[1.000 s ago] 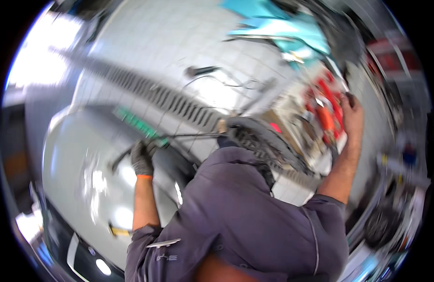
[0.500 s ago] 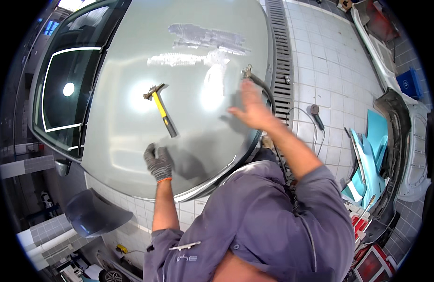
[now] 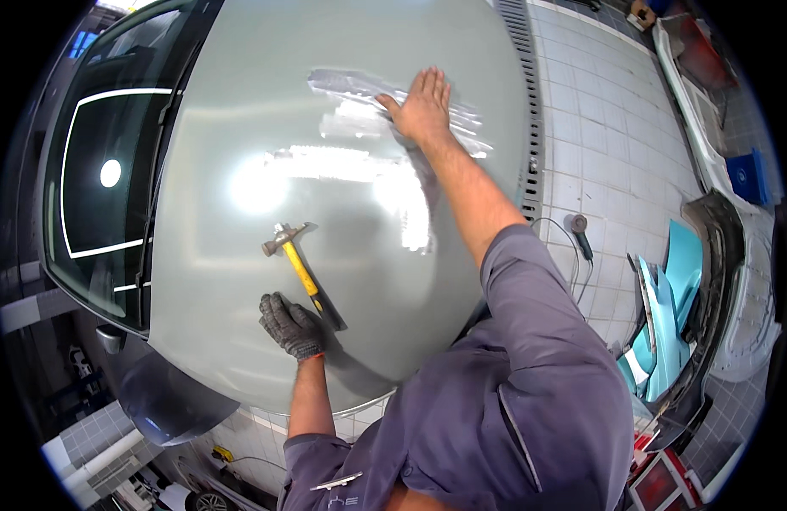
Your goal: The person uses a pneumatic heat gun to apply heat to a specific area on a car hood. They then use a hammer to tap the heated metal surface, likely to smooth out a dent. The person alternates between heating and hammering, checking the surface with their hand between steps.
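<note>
My bare right hand (image 3: 421,106) lies flat, fingers stretched, on the sanded, silvery patches (image 3: 342,89) near the far side of the grey-green car hood (image 3: 240,324). A second pale patch (image 3: 410,221) curves below it. My left hand (image 3: 291,328), in a dark knit glove, rests open on the hood, lower left. Just above it lies a hammer (image 3: 300,272) with a steel head and yellow and black handle, not touched by either hand.
The dark windscreen (image 3: 104,221) is at the left. Beyond the hood run a floor grate (image 3: 521,51) and tiled floor (image 3: 606,111), with a corded power tool (image 3: 581,230), turquoise panels (image 3: 670,324), bumpers (image 3: 717,238) and a blue bin (image 3: 745,177) at the right.
The view has swung round onto the hood. My left hand has let go of the black bar it held. My right hand has moved from beside the red tools onto the patches, further up.
</note>
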`<move>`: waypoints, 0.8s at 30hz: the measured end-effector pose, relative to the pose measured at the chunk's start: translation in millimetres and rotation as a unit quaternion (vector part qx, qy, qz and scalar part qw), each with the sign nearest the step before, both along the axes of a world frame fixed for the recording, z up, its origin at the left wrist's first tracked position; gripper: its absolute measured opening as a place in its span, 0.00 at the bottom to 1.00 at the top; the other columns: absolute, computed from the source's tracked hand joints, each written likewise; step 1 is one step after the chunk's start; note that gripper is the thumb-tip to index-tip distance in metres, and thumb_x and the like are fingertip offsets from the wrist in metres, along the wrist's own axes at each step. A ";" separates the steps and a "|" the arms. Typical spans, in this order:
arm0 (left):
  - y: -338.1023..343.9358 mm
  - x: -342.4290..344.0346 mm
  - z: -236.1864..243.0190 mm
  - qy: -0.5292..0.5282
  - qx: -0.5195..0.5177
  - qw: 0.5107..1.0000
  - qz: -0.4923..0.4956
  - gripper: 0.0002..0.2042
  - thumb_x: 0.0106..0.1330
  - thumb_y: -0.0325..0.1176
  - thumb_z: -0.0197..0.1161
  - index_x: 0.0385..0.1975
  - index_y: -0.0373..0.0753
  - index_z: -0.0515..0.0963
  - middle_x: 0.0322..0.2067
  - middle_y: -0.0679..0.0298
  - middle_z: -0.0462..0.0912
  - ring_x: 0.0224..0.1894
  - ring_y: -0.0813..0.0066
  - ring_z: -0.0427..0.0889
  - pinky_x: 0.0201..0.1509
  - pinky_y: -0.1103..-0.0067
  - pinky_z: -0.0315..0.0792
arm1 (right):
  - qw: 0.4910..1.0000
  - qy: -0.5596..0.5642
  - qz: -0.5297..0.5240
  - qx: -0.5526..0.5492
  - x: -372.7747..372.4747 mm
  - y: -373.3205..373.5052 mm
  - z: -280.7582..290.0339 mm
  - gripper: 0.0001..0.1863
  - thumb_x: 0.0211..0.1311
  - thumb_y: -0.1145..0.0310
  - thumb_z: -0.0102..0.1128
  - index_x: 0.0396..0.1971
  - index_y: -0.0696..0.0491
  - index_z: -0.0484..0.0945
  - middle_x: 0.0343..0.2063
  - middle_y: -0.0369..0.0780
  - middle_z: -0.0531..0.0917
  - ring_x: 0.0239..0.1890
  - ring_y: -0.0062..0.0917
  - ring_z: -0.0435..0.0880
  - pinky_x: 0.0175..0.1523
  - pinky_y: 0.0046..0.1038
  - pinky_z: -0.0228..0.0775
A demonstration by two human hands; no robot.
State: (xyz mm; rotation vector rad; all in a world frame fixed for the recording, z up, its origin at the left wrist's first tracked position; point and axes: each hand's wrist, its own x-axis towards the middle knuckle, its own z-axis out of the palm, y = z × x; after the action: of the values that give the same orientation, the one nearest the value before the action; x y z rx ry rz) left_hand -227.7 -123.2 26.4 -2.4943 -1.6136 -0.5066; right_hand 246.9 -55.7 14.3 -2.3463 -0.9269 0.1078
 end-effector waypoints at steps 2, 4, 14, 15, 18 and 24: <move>5.2 -15.5 -14.9 -0.001 -0.005 1.000 0.003 0.23 0.72 0.39 0.52 0.62 0.33 0.74 0.65 0.47 0.73 0.71 0.49 0.67 0.76 0.53 0.52 | 0.998 -0.020 0.022 -0.049 -0.4 46.4 4.6 0.59 0.68 0.27 0.40 0.74 0.69 0.44 0.77 0.57 0.45 0.81 0.46 0.36 0.81 0.46 0.26; 6.9 -14.4 -17.2 -0.037 0.004 0.999 -0.007 0.23 0.72 0.40 0.52 0.61 0.33 0.75 0.64 0.47 0.73 0.70 0.48 0.67 0.76 0.52 0.52 | 0.996 -0.033 0.024 -0.080 -5.7 74.2 2.4 0.60 0.67 0.25 0.36 0.75 0.68 0.43 0.77 0.56 0.44 0.81 0.45 0.36 0.81 0.46 0.25; 8.4 -1.5 -5.0 -0.060 0.021 0.998 -0.027 0.19 0.73 0.37 0.52 0.57 0.31 0.75 0.60 0.44 0.75 0.64 0.42 0.71 0.69 0.53 0.60 | 0.986 -0.084 0.104 -0.104 -68.2 40.6 -3.7 0.63 0.64 0.22 0.35 0.74 0.69 0.43 0.77 0.58 0.45 0.81 0.46 0.36 0.82 0.45 0.27; 7.5 -2.0 -3.9 -0.056 0.023 0.998 -0.024 0.19 0.73 0.36 0.52 0.57 0.31 0.75 0.59 0.44 0.75 0.64 0.41 0.71 0.69 0.53 0.61 | 0.984 -0.077 0.114 -0.110 -78.7 32.4 -1.5 0.63 0.64 0.22 0.35 0.74 0.69 0.43 0.76 0.59 0.45 0.81 0.46 0.36 0.82 0.45 0.27; 8.5 -1.2 -2.8 -0.065 0.022 0.997 -0.031 0.18 0.72 0.34 0.53 0.56 0.30 0.75 0.59 0.42 0.75 0.63 0.40 0.71 0.69 0.53 0.61 | 0.986 -0.075 0.128 -0.073 -104.8 11.1 -4.0 0.61 0.64 0.26 0.45 0.73 0.71 0.45 0.76 0.60 0.45 0.80 0.48 0.37 0.81 0.45 0.28; 5.5 -1.9 -2.4 -0.090 0.006 0.996 -0.022 0.20 0.71 0.36 0.54 0.57 0.31 0.77 0.60 0.45 0.76 0.65 0.43 0.71 0.72 0.51 0.57 | 0.982 -0.072 0.140 -0.105 -110.1 18.8 -1.8 0.64 0.64 0.23 0.39 0.73 0.72 0.41 0.76 0.60 0.41 0.80 0.49 0.31 0.81 0.45 0.25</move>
State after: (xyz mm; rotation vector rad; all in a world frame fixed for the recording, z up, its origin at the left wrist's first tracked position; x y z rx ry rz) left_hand -229.6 -117.6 24.0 -2.5454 -1.6121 -0.7646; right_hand 136.8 -36.9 12.5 -2.4239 -1.3750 0.1553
